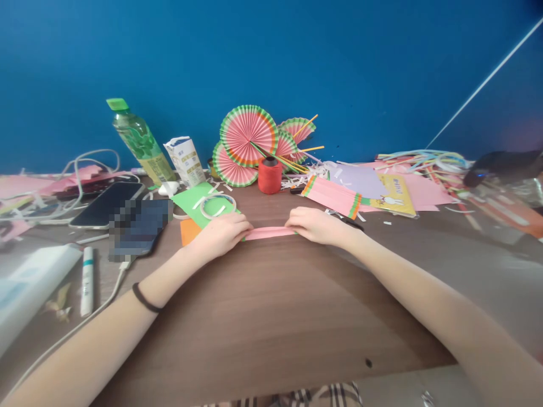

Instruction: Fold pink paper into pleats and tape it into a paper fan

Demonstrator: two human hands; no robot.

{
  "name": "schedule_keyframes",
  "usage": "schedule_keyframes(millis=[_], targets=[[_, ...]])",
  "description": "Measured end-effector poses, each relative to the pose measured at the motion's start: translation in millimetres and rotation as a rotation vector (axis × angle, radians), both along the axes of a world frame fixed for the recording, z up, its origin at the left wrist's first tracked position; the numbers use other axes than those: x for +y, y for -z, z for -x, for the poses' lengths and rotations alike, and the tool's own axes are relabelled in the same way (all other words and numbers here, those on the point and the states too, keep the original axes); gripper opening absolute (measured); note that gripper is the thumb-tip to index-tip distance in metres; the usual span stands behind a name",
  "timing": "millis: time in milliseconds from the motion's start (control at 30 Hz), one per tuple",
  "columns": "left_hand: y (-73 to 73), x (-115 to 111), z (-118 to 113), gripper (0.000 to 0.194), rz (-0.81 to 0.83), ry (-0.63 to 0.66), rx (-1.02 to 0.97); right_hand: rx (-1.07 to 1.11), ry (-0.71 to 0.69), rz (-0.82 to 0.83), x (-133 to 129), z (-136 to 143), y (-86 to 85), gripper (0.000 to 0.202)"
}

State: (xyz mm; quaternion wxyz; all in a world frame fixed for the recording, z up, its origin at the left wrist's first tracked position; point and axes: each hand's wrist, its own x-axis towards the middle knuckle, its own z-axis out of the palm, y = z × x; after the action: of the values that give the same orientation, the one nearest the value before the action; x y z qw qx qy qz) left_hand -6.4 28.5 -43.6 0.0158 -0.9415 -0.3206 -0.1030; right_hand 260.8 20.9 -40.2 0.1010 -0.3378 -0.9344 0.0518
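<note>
A narrow folded strip of pink paper (271, 232) with green at its ends stretches between my two hands, low over the wooden table. My left hand (227, 230) is closed on its left end, fingertips pinched together. At the other end, my right hand (313, 225) pinches the strip the same way. Just behind my left hand lie a roll of tape (203, 210) and a green paper sheet (186, 199). Past my right hand rests a pleated pink paper piece (333, 195) edged in orange and green. Round pleated paper fans (249, 135) lean against the blue wall.
A red thread spool (270, 176) stands before the fans. Left are a green bottle (142, 141), a carton (186, 161), two phones (108, 204) with a cable, and a marker (87, 282). Dark-handled scissors (352, 223) and a yellow packet (396, 195) lie right. Paper scraps are scattered behind.
</note>
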Motion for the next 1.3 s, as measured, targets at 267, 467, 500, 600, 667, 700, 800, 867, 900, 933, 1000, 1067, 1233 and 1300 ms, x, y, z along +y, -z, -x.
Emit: schedule_keyframes(millis=[267, 467, 500, 600, 667, 700, 800, 867, 900, 933, 1000, 1067, 1233, 1300], targets=[[-5.2, -2, 0, 0.027, -0.001, 0.032, 0.036, -0.096, -0.011, -0.054, -4, 0, -3.3, 0.022], [-7.8, -8, -3, 0.024, -0.185, 0.061, 0.171, -0.076, -0.008, -0.043, -4, -3, -0.8, 0.027], [-8.0, -8, -3, 0.023, -0.190, 0.061, 0.178, -0.074, -0.007, -0.039, -4, -3, -0.4, 0.027], [-8.1, -9, -4, 0.020, -0.208, 0.060, 0.195, -0.076, 0.005, -0.029, -4, -3, 0.1, 0.027], [-8.6, -10, -5, 0.019, -0.225, 0.061, 0.214, -0.089, 0.019, -0.022, -5, -1, -0.5, 0.027], [-9.0, -11, -6, 0.020, -0.232, 0.066, 0.224, -0.099, 0.027, -0.021, -6, 0, -1.1, 0.027], [-10.6, -15, -9, 0.021, -0.250, 0.084, 0.237, -0.141, 0.051, -0.035, -9, 4, -3.1, 0.026], [-11.2, -18, -11, 0.022, -0.260, 0.089, 0.233, -0.167, 0.065, -0.059, -12, 6, -4.3, 0.026], [-11.2, -19, -11, 0.022, -0.264, 0.090, 0.232, -0.179, 0.071, -0.072, -13, 6, -4.7, 0.025], [-11.1, -19, -12, 0.021, -0.265, 0.090, 0.233, -0.189, 0.075, -0.082, -14, 7, -5.1, 0.025], [-10.9, -21, -12, 0.021, -0.262, 0.086, 0.240, -0.200, 0.078, -0.098, -16, 7, -5.7, 0.024], [-11.3, -23, -14, 0.022, -0.251, 0.070, 0.250, -0.202, 0.076, -0.102, -18, 8, -6.2, 0.024], [-17.0, -36, -24, 0.023, -0.201, -0.014, 0.291, -0.219, 0.089, -0.092, -20, 10, -8.5, 0.023], [-20.1, -42, -28, 0.023, -0.197, -0.054, 0.308, -0.240, 0.107, -0.088, -22, 13, -9.8, 0.023]])
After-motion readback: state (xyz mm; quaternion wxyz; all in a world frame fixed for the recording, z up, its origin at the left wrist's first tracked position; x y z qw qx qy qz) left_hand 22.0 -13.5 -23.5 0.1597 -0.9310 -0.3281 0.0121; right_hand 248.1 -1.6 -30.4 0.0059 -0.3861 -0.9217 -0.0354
